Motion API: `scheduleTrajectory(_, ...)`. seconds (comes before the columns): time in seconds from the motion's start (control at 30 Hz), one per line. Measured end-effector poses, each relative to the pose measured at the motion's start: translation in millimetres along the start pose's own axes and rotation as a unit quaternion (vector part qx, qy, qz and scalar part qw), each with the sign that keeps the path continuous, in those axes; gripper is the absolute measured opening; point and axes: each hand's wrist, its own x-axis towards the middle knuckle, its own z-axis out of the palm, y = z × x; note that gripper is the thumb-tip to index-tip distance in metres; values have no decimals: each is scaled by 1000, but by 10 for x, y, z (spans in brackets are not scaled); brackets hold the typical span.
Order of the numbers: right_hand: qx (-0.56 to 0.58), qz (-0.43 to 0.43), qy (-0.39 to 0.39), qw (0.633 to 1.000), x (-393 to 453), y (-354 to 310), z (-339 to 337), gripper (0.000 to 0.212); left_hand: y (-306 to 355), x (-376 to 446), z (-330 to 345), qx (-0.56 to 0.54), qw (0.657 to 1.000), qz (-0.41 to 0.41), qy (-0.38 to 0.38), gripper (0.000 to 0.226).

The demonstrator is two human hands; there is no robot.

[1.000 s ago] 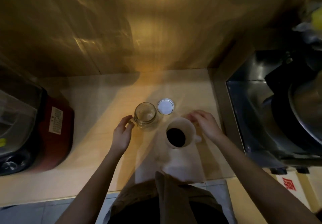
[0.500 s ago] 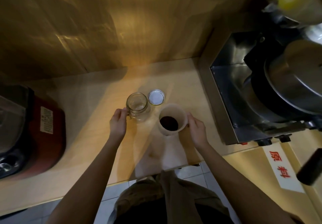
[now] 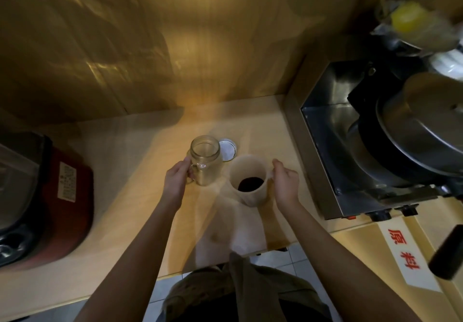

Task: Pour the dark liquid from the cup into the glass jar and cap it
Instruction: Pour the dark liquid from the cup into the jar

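Note:
An empty clear glass jar (image 3: 206, 159) with a side handle stands upright on the wooden counter (image 3: 125, 171). My left hand (image 3: 176, 180) is closed on that handle. Just behind the jar lies its white lid (image 3: 228, 149), flat on the counter. To the right stands a pale cup (image 3: 248, 180) with dark liquid at its bottom. My right hand (image 3: 285, 181) holds the cup's right side, where its handle is hidden under my fingers. The cup appears to rest on the counter, upright.
A red and black cooker (image 3: 42, 196) sits at the left edge of the counter. A steel stove box (image 3: 333, 151) with a large lidded pan (image 3: 421, 126) stands on the right. A wooden wall rises behind. A label with red characters (image 3: 406, 254) is at lower right.
My left hand has closed on the jar's handle, after hovering beside it. My right hand moved from the cup's far side to its right side. The camera view shifted.

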Motion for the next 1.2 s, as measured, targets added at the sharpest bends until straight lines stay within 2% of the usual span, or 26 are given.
scheduleTrajectory(0.1,-13,-35,-15,999,88,-154,-45,53,62,-12,71,-25,1000,-5,-16,35)
scheduleTrajectory(0.23,-14,-82,-52,995,208,-504,-82,50,166,-32,55,-15,1000,-21,-15,35)
scheduleTrajectory(0.4,-166,-211,-117,956,248,-1083,-66,49,353,-135,-88,-3,1000,-25,11,35)
scheduleTrajectory(0.53,-319,-347,-114,874,121,-1547,86,43,498,-272,-150,75,994,44,66,42)
scheduleTrajectory(0.7,-392,-513,-170,744,-195,-1891,290,40,645,-364,-183,117,987,88,62,44)
scheduleTrajectory(0.77,-437,-555,-177,685,-306,-1976,379,40,704,-375,-170,119,985,100,75,45)
scheduleTrajectory(0.83,-469,-579,-174,644,-370,-2043,464,41,749,-381,-158,122,982,110,96,44)
scheduleTrajectory(0.93,-490,-610,-171,599,-424,-2108,553,48,799,-388,-153,141,973,124,132,42)
scheduleTrajectory(1.03,-517,-627,-162,560,-479,-2157,590,43,820,-408,-125,145,970,140,137,40)
scheduleTrajectory(1.13,-480,-643,-156,576,-481,-2215,601,40,813,-423,-86,135,970,142,146,39)
scheduleTrajectory(1.2,-496,-637,-146,571,-484,-2238,608,40,805,-419,-65,120,973,136,146,38)
